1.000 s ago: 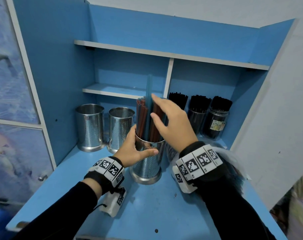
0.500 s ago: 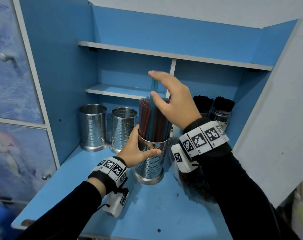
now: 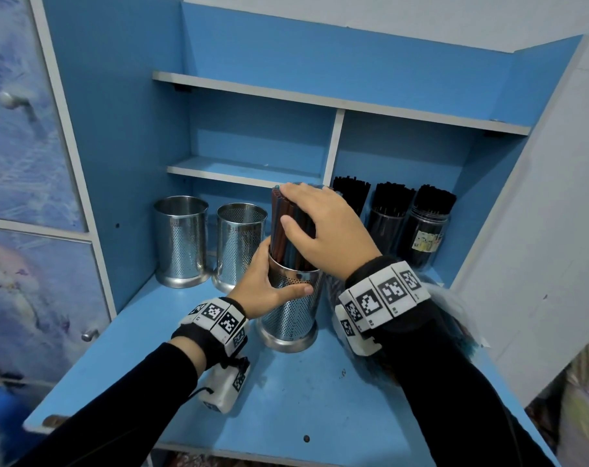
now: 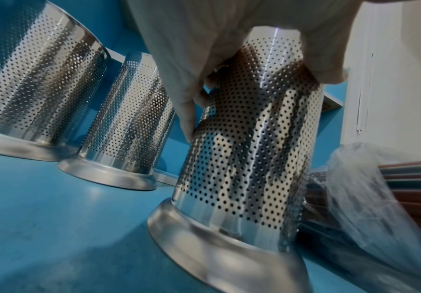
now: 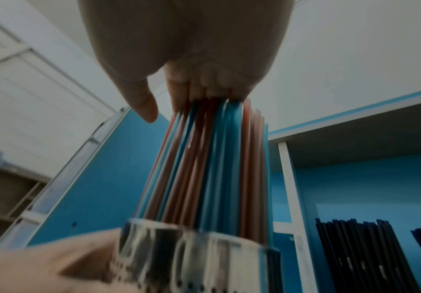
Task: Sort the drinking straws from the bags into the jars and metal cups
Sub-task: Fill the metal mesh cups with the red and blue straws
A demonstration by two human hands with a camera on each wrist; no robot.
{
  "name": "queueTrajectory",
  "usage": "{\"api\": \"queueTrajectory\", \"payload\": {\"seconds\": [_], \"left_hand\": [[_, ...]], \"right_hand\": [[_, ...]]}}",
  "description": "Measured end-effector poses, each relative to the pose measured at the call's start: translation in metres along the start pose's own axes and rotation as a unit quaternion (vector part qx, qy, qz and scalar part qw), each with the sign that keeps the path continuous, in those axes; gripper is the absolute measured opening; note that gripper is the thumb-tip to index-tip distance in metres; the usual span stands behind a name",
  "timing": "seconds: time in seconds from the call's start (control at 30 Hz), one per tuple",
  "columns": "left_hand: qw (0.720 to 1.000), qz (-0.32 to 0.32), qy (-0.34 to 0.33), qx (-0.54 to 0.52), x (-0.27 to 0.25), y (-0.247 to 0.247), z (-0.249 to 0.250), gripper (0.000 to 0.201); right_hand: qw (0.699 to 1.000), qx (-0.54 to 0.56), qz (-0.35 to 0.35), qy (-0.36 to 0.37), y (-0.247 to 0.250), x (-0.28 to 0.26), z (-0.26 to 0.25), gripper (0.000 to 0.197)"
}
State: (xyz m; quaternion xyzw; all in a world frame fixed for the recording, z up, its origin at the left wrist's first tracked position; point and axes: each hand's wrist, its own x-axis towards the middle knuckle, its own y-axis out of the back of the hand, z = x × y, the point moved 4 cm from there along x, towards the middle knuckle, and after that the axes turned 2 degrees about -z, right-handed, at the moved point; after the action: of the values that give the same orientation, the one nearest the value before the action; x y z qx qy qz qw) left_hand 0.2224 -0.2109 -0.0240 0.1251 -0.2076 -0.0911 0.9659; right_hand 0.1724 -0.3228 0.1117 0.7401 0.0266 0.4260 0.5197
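Observation:
A perforated metal cup (image 3: pixel 291 311) (image 4: pixel 249 138) stands upright on the blue desk, holding a bundle of red and blue straws (image 3: pixel 283 227) (image 5: pixel 211 168). My left hand (image 3: pixel 269 284) grips the cup near its rim, thumb across the front. My right hand (image 3: pixel 320 224) lies flat on top of the straws, its straight fingers (image 5: pixel 204 87) pressing on their upper ends. A clear plastic bag of coloured straws (image 4: pixel 384 190) lies on the desk right of the cup, mostly hidden under my right forearm in the head view.
Two empty perforated metal cups (image 3: pixel 182 241) (image 3: pixel 239 244) stand at the back left. Three jars of black straws (image 3: pixel 424 227) stand at the back right under a shelf (image 3: pixel 246 170). The blue desk (image 3: pixel 286 399) ends at a front edge.
My right hand came down from the raised blue straw and now presses flat on the bundle's top; that straw no longer sticks up. My left hand kept its grip on the cup.

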Motion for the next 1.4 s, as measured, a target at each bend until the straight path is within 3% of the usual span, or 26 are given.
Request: {"api": "queueTrajectory", "payload": {"seconds": [0.2,0.33,0.43,0.57,0.63,0.73,0.83,0.9,0.97,1.07,1.27,1.4], "left_hand": [[1.0,0.001,0.002,0.002,-0.001,0.0,0.0,0.1],[1.0,0.004,0.004,-0.01,-0.003,-0.001,0.0,0.099],[1.0,-0.002,0.01,-0.012,-0.005,-0.002,0.0,0.099],[0.999,-0.021,0.025,-0.033,-0.004,-0.002,0.001,0.101],[0.998,-0.035,0.037,-0.038,-0.003,0.002,0.001,0.106],[0.997,-0.067,0.035,-0.026,-0.006,0.006,0.001,0.109],[0.998,-0.05,0.045,-0.019,-0.008,0.017,-0.001,0.097],[0.998,0.049,0.038,0.01,-0.005,0.033,-0.001,0.08],[0.98,0.185,0.01,0.068,0.0,0.053,-0.002,0.067],[0.948,0.295,0.022,0.118,0.013,0.075,-0.008,0.075],[0.963,0.228,0.121,0.079,0.048,0.085,-0.032,0.119],[0.966,0.218,0.134,0.049,0.055,0.088,-0.04,0.116]], "right_hand": [[0.999,0.044,0.022,-0.014,0.002,-0.004,0.003,0.047],[0.995,0.076,0.031,-0.054,0.003,-0.016,0.016,0.083],[0.979,0.135,0.08,-0.131,0.002,-0.033,0.031,0.105],[0.932,0.214,-0.012,-0.293,-0.024,-0.056,0.052,0.126],[0.911,0.255,-0.049,-0.321,-0.04,-0.062,0.055,0.116],[0.901,0.274,-0.062,-0.331,-0.058,-0.062,0.055,0.086],[0.895,0.29,-0.063,-0.334,-0.07,-0.054,0.059,0.078],[0.89,0.296,-0.059,-0.341,-0.076,-0.047,0.064,0.078],[0.889,0.286,-0.048,-0.355,-0.081,-0.038,0.071,0.078],[0.888,0.254,-0.033,-0.383,-0.089,-0.024,0.083,0.08],[0.875,0.249,-0.002,-0.415,-0.106,-0.001,0.101,0.082],[0.874,0.248,0.01,-0.419,-0.113,0.004,0.112,0.084]]}}
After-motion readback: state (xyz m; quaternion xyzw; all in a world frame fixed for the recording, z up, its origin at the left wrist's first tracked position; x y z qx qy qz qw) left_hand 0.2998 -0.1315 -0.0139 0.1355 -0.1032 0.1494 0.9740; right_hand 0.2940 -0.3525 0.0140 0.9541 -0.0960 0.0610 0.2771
